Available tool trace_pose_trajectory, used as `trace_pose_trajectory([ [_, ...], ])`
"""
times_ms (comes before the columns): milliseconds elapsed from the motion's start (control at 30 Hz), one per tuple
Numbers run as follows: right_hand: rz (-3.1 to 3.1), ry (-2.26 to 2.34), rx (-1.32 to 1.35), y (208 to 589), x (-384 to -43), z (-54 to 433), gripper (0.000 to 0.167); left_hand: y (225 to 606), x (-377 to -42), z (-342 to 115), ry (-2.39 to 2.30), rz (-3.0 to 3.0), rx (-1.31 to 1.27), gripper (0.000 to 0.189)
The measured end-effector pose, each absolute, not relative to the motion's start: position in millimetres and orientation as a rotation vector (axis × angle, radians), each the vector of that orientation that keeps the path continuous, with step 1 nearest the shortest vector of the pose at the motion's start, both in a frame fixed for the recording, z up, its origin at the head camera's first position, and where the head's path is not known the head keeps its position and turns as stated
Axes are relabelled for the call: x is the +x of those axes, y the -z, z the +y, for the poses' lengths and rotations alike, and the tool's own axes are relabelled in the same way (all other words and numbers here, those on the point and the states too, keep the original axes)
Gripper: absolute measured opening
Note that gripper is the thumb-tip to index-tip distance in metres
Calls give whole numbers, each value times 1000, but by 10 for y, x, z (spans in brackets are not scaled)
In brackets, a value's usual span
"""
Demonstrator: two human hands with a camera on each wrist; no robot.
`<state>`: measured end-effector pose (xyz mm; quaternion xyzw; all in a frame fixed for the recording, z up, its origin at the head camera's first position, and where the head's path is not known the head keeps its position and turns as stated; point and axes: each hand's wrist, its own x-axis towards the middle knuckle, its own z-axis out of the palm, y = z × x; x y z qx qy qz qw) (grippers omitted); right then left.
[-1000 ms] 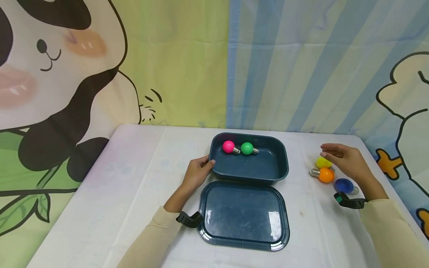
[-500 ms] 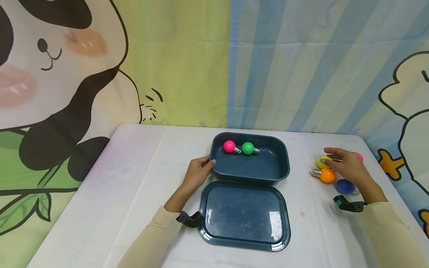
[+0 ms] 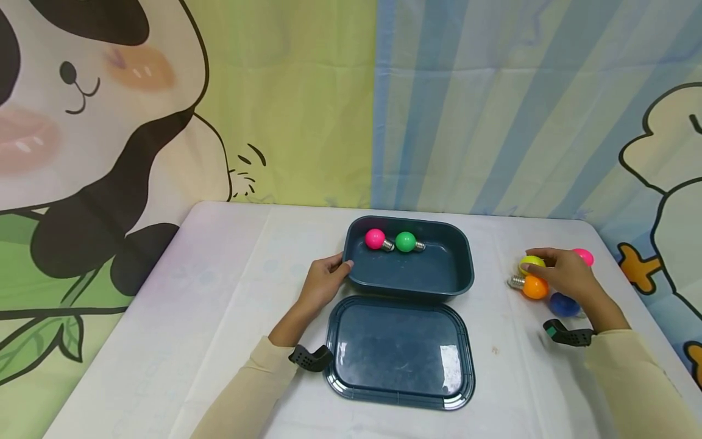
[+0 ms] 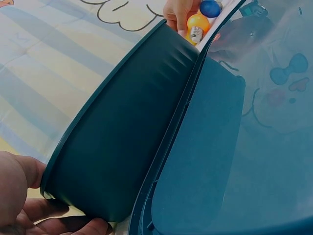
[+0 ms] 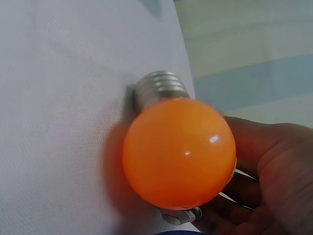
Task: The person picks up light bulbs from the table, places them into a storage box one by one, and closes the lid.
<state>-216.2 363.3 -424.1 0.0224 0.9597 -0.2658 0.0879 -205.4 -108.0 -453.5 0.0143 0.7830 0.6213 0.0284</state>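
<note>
My left hand (image 3: 322, 281) grips the left end of a dark blue plastic box (image 3: 439, 268), its thumb over the rim and its fingers under the outer wall. Inside the box lie a pink bulb (image 3: 375, 239) and a green bulb (image 3: 406, 242). At the right, my right hand (image 3: 573, 277) pinches a yellow light bulb (image 3: 531, 264) between thumb and fingers. Right beside it is an orange light bulb (image 3: 535, 288), which fills much of the right wrist view and partly hides the fingers there. A blue bulb (image 3: 563, 305) lies under the right wrist.
The box's lid (image 3: 400, 353) lies flat in front of it, close to its near side. Beyond my right hand a second pink bulb (image 3: 584, 256) shows. A white cloth covers the table (image 3: 219, 341), with a printed curtain (image 3: 466, 110) behind it.
My right hand has come down toward the table and closed its fingers and thumb around the yellow light bulb. The second pink bulb has come into sight. My left hand stays on the box.
</note>
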Motion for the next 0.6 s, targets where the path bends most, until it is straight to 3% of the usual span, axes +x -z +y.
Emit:
trace_pose_trajectory([
  [600, 2908, 846, 42, 4214, -2164, 3610, 67, 4528, -2041, -1078, -1919, 2405, 52, 44],
])
